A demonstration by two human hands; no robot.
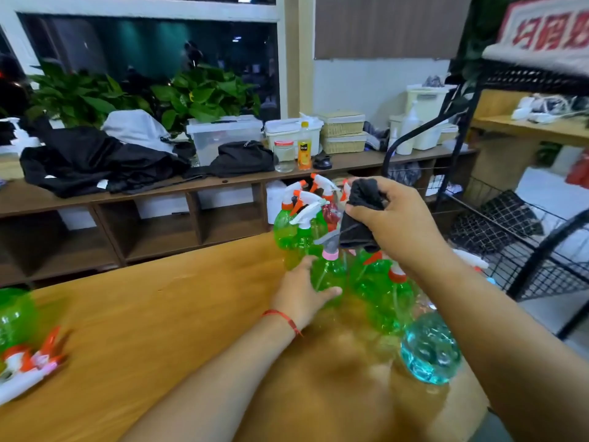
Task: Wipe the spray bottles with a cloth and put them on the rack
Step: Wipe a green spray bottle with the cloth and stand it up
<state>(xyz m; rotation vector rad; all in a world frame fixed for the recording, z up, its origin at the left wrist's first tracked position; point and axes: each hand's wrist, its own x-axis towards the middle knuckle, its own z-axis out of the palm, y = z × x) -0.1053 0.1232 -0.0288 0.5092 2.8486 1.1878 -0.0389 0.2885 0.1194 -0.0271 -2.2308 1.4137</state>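
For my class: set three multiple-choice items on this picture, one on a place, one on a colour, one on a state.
1. Where does the black wire rack stand? A) right of the table B) left of it C) on the window ledge
2. What colour is the cloth in the right hand? A) white B) yellow C) black
3. What does the left hand do? A) lies flat B) grips a green spray bottle C) holds the cloth
Answers: 1 A, its mesh shelves fill the right edge; 2 C, the bundle is black; 3 B, thumb and fingers curl round the bottle.
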